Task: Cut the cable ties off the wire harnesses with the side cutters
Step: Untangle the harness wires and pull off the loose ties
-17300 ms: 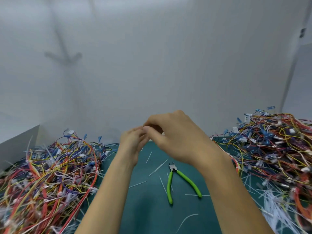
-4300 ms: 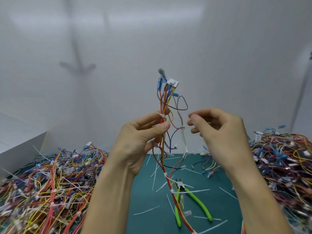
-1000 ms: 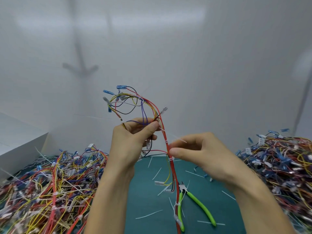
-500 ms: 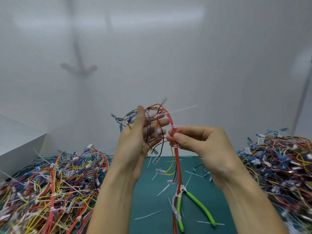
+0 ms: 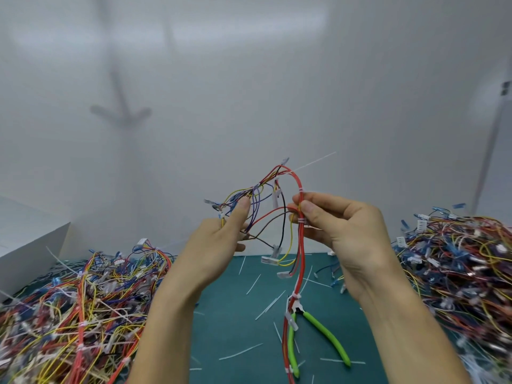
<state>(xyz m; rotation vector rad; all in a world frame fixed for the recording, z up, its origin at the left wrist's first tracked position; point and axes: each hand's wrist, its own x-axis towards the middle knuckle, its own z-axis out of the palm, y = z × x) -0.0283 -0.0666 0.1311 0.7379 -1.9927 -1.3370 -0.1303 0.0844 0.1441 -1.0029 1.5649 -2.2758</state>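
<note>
A single wire harness is held up above the middle of the desk, clear of the heaps, presumably so that its ties can be looked over. The red trunk is pinched between thumb and forefinger of the right hand, just above a white cable tie. So close a grip is judged to steady that spot and turn it toward the eye. The loose branch wires are gripped by the left hand, with the thumb pressed on them and the fingers curled behind, which seems to draw them aside from the trunk. A second tie is seen on the trunk just above the right fingers, and a long uncut tail sticks out at the top of the loop.

The side cutters are laid on the desk toward its front edge, right of the middle, with the green handles spread. They are touched by neither hand, though the hanging trunk crosses one handle. They are judged to lie there for an easy reach by the right hand.

One harness pile is heaped along the left edge and another pile along the right edge. Cut tails are scattered between them. A white box is set at the back left corner.

No brand, label or writing can be read anywhere.
</note>
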